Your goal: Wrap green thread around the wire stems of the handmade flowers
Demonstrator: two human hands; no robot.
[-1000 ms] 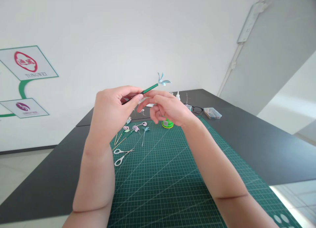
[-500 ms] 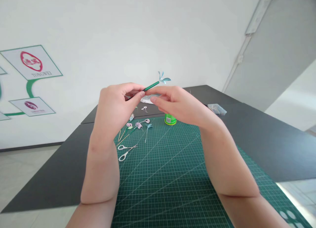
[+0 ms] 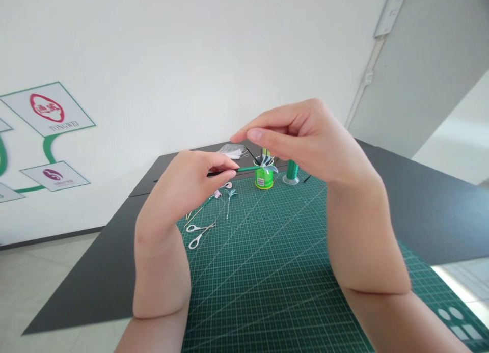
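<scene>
Green mat [image 3: 260, 271] cut off below; left hand [image 3: 193, 182] pinches rod [image 3: 249, 168], blue petals [image 3: 271, 168] partly hiding can [image 3: 264, 182]; right hand [image 3: 309, 139]: hold unclear.

The left hand [image 3: 189, 182] covers a stretch of the stem [image 3: 250, 168] and parts of the thin sticks [image 3: 193, 217]; the right hand [image 3: 305, 136] hides the green spool's [image 3: 292, 170] top, its fingertip contents too fine to tell; the bottom edge crops the cutting mat [image 3: 260, 271]
</scene>
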